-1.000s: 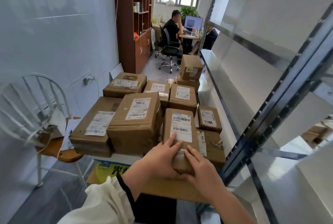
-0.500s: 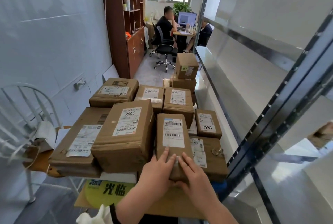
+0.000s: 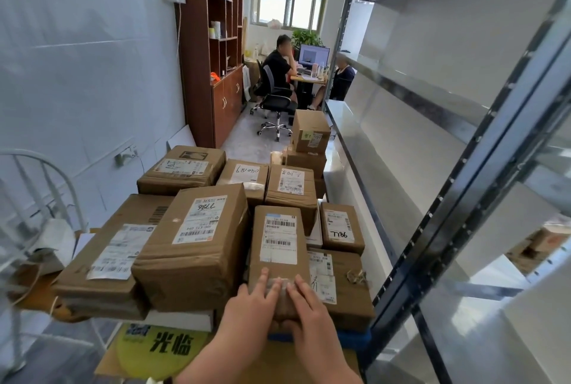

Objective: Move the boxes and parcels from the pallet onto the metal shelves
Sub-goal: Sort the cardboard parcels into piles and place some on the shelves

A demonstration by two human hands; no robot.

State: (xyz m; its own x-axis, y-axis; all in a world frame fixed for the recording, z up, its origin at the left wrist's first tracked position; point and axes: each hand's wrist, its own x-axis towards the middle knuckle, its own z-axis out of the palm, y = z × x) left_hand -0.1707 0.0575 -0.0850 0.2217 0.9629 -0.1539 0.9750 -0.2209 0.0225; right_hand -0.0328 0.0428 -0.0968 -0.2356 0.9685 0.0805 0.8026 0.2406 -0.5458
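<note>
Several taped brown cardboard boxes with white labels are stacked ahead of me. A narrow long box (image 3: 278, 247) with two barcodes lies at the front of the stack. My left hand (image 3: 247, 306) and my right hand (image 3: 309, 306) both grip its near end, fingers on top. To its left sits a bigger box marked 7786 (image 3: 191, 247). On its right, a lower box (image 3: 343, 284) and a small box marked 98LL (image 3: 340, 229). The metal shelves (image 3: 463, 186) rise on the right, their white boards bare.
A white wire chair (image 3: 40, 216) with papers stands at the left by the wall. A flat cardboard sheet and yellow sign (image 3: 154, 349) lie under the stack. Beyond are a wooden cabinet (image 3: 216, 74) and two people seated at a desk (image 3: 309, 77).
The view has tilted up and closed in on the stack. Both hands stay on the near end of the narrow box, which has hardly shifted.
</note>
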